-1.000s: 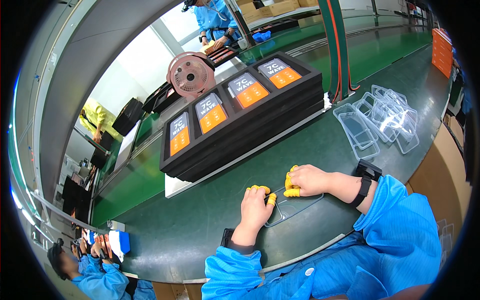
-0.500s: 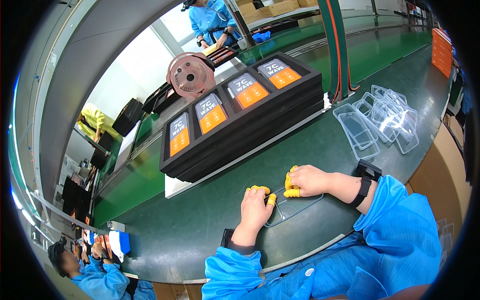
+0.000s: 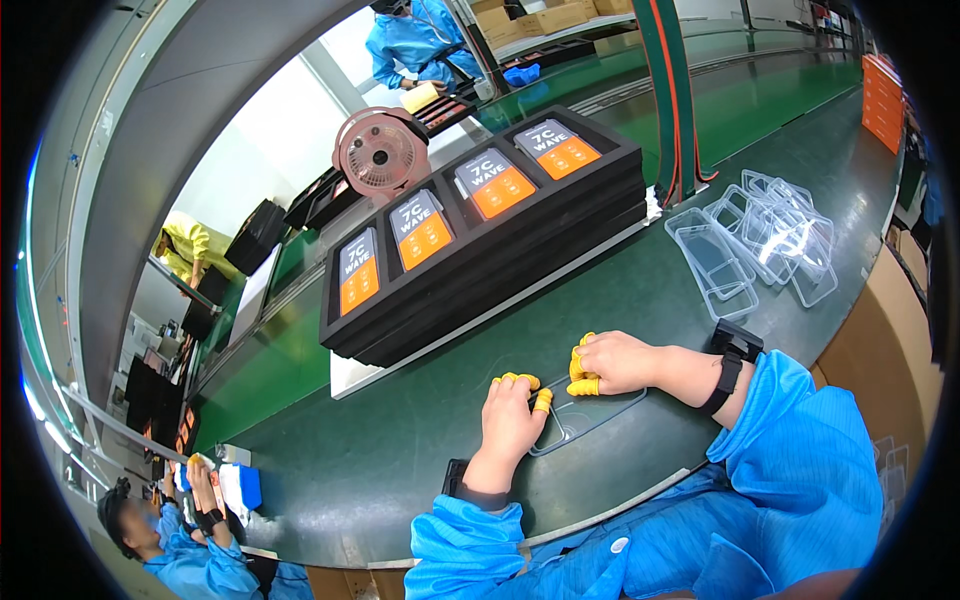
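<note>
A clear plastic tray [image 3: 590, 418] with rounded corners lies on the dark green table in front of me. My left hand [image 3: 512, 415] grips its left end, fingers curled and the thumb bent over the edge. At the tray's far edge, my right hand [image 3: 615, 362] is closed, with its fingertips bent down on the rim. Yellow finger cots cover the fingertips of both hands. The hands hide part of the tray's left end and far edge.
Beyond my hands stands a stack of black foam trays [image 3: 480, 270] holding orange and grey packs. Loose clear plastic trays [image 3: 765, 240] are heaped at the right. A pink fan [image 3: 380, 155] stands behind the stack, near a green post [image 3: 672, 100]. Co-workers sit farther off.
My hands and the clear plastic tray stay in place. The co-worker at lower left has raised a hand, and the one at the far top has leaned and shifted slightly left.
</note>
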Tool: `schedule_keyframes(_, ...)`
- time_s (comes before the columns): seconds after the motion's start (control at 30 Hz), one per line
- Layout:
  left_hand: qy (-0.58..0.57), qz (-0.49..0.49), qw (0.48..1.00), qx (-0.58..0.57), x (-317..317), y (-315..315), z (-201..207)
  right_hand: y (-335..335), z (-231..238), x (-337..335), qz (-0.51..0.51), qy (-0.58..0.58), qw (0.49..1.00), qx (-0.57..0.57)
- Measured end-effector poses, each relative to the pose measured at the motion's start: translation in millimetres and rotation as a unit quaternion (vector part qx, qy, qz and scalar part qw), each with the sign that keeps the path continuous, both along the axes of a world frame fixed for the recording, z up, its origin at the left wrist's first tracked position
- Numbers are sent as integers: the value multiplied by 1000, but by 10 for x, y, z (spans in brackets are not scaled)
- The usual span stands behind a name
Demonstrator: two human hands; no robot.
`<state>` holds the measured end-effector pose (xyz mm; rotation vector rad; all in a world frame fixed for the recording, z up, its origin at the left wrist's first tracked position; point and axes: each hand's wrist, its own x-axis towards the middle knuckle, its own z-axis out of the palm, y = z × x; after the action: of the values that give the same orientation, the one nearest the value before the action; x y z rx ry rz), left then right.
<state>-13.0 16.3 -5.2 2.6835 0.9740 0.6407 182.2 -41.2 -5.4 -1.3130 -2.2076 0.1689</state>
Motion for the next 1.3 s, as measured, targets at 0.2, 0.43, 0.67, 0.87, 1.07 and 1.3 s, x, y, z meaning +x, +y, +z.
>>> schedule_keyframes(0.2, -1, -1, 1000, 3, 3, -1, 0, 5, -15, 6, 0, 2, 1000, 2)
schedule_keyframes(0.43, -6, -5, 1000, 11, -8, 12, -13, 7, -9, -5, -2, 0, 1000, 1)
schedule_keyframes(0.67, 2, -2, 1000, 8, 3, 1, -4, 6, -30, 5, -1, 2, 1000, 9)
schedule_keyframes(0.87, 6, 4, 1000, -7, 6, -14, 14, -6, -11, 6, -1, -4, 1000, 7)
schedule_keyframes(1.07, -20, 0, 1000, 7, -10, 11, -17, 3, 47, -17, -2, -9, 999, -33)
schedule_keyframes(1.3, 2, 0, 1000, -16, -11, 0, 6, -9, 79, -18, -17, -32, 997, -61)
